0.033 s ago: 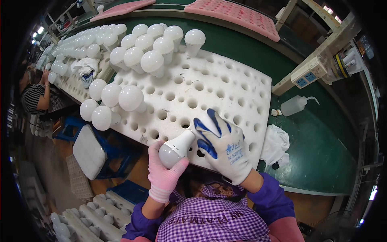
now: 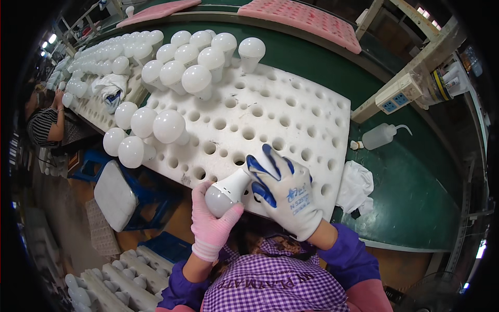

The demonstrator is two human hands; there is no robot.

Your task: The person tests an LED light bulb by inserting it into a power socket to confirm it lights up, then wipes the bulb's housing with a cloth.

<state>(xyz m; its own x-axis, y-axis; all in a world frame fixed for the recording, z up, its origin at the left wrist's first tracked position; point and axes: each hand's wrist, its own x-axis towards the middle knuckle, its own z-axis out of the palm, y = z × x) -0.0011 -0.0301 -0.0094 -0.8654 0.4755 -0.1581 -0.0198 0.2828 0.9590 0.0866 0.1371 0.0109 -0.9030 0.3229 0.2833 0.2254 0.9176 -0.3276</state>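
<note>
My left hand (image 2: 213, 221), in a pink glove, is closed around the round end of a white LED bulb (image 2: 228, 191). The bulb lies tilted, its narrow base pointing up and right over the near edge of a white foam tray (image 2: 280, 101) full of holes. My right hand (image 2: 288, 192), in a white glove with blue fingertips, is just right of that base with its fingers apart. Whether a fingertip touches the base is hard to tell. Several white bulbs (image 2: 169, 126) stand in holes in the tray's left part, round ends up.
A squeeze bottle (image 2: 379, 135) and a white cloth (image 2: 356, 188) lie on the green bench (image 2: 410, 203) to the right. A socket box (image 2: 397, 96) hangs on the frame post. Blue stools (image 2: 148, 200) stand at left, where another person (image 2: 49, 125) sits. More trayed bulbs (image 2: 125, 275) are lower left.
My right hand has shifted slightly left, its fingertips closer to the bulb's base. My left hand and the bulb have hardly moved.
</note>
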